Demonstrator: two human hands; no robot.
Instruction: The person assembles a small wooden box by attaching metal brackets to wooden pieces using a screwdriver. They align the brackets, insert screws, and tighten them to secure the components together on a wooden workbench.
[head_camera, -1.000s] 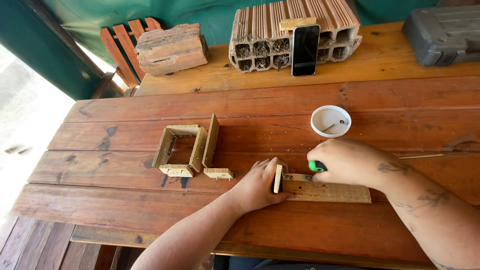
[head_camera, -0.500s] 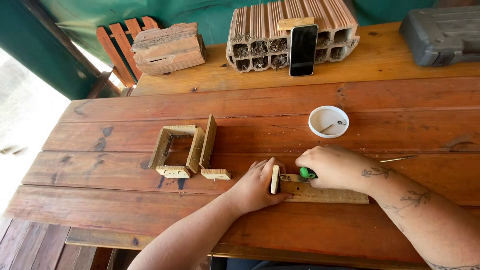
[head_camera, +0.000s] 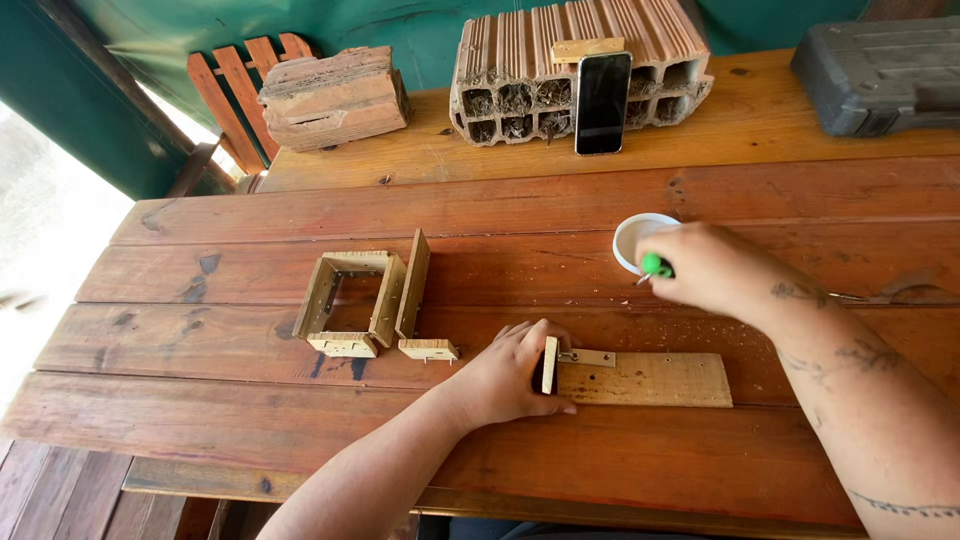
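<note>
My left hand (head_camera: 510, 375) presses a small upright wooden block (head_camera: 549, 364) against the end of a flat wooden board (head_camera: 650, 380). A small metal hinge (head_camera: 590, 357) joins block and board. My right hand (head_camera: 705, 268) is raised off the board and grips a green-handled screwdriver (head_camera: 655, 266), held over a small white cup (head_camera: 632, 240). To the left stands a small square wooden frame (head_camera: 352, 300) with a loose side panel (head_camera: 413, 284) and two short blocks at its near end.
At the far side of the wooden table (head_camera: 300, 440) a hollow clay brick (head_camera: 570, 60) props up a dark phone (head_camera: 602, 102). A chunk of rough wood (head_camera: 335, 95) lies at back left, a grey tool case (head_camera: 880, 70) at back right.
My right hand has lifted the screwdriver off the hinge on the board and moved up and right to the white cup. My left hand has stayed on the block.
</note>
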